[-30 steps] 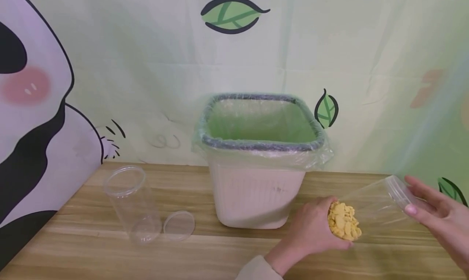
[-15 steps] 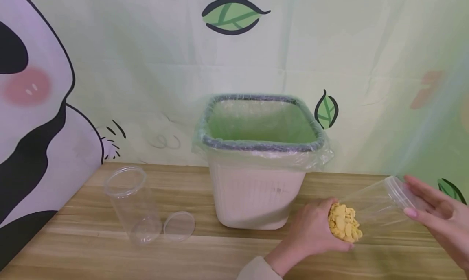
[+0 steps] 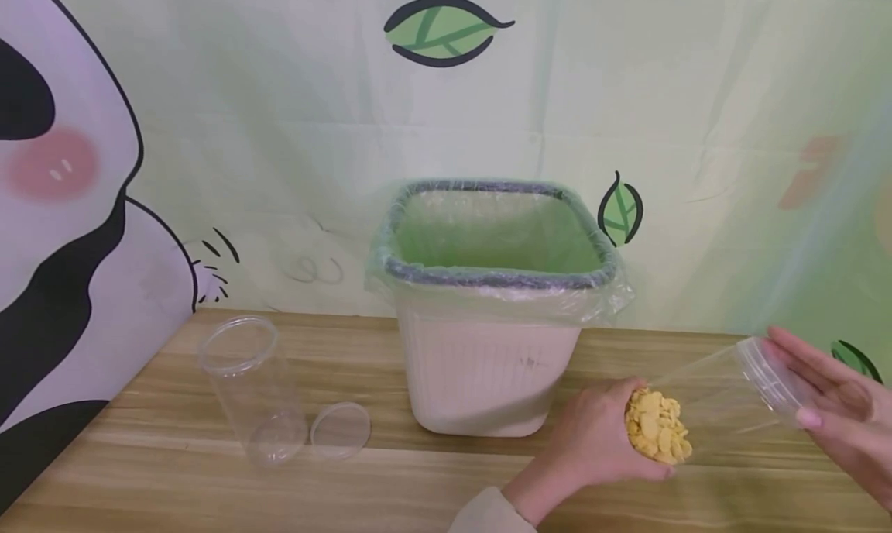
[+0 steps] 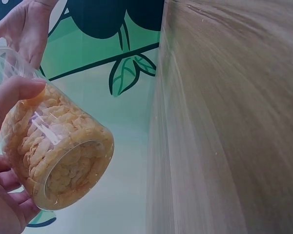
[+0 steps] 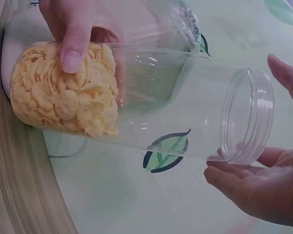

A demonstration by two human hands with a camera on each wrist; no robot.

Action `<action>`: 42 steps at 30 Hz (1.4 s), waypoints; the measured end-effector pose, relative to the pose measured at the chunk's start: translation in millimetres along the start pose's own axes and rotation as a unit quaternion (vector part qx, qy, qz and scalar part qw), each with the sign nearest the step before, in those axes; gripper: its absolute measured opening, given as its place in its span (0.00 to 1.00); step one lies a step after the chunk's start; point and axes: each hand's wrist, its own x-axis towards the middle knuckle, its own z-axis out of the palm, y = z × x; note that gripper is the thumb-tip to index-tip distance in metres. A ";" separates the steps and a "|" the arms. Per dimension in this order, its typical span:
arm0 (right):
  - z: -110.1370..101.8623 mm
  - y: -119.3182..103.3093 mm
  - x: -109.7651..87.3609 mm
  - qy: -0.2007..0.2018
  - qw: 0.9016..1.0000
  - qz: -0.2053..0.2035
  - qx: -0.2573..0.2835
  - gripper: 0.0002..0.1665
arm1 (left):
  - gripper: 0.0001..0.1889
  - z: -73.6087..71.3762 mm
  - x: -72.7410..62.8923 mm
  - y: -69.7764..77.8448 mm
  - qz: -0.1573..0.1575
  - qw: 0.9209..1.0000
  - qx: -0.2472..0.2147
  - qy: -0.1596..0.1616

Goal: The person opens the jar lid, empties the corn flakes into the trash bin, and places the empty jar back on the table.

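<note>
A clear plastic jar (image 5: 156, 97) with yellow corn flakes (image 5: 63, 92) packed at its base end is held tilted off the table. My left hand (image 3: 588, 436) grips it around the flakes, with the thumb pressing the wall in the left wrist view. At the jar's other end is a clear ridged cap (image 5: 249, 117). My right hand (image 3: 839, 409) is there with fingers fairly straight under the cap's edge and the thumb spread apart from it. From the right wrist view, the fingertips seem to touch the cap; the thumb shows a gap.
A lined waste bin (image 3: 488, 362) with a grey rim stands at the middle back of the wooden table (image 3: 348, 494). Left of it are an upright clear jar (image 3: 254, 393), without a lid, and a clear round lid (image 3: 341, 431) lying flat. Behind hangs a printed backdrop (image 3: 279, 130).
My right thumb has come away from the cap's side and the hand has shifted slightly, its fingers opening out. The left hand and the jar of corn flakes have barely moved.
</note>
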 end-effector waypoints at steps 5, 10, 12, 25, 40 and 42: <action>1.3 1.2 -1.6 0.049 0.996 0.032 -0.067 0.35 | 0.45 -0.7 0.0 -0.4 -0.016 1.000 -0.012 -0.005; 9.7 -1.6 -1.7 0.101 0.956 0.118 -0.248 0.36 | 0.44 -1.3 -0.7 -1.3 -0.021 1.000 -0.006 0.006; 13.9 -3.9 -1.0 0.111 0.927 0.160 -0.322 0.35 | 0.44 -1.3 -0.8 -1.5 -0.023 1.000 0.001 0.013; 22.4 -8.7 3.2 0.146 0.879 0.222 -0.396 0.36 | 0.44 0.5 -0.1 -1.0 -0.021 0.999 0.038 0.030; 5.5 -1.7 -1.4 0.109 0.976 0.112 -0.155 0.38 | 0.44 0.3 0.3 -1.2 -0.023 0.999 0.025 0.017; 4.5 -2.4 -1.3 0.083 0.987 0.082 -0.108 0.39 | 0.44 0.0 -0.2 -0.8 -0.020 0.999 0.024 0.018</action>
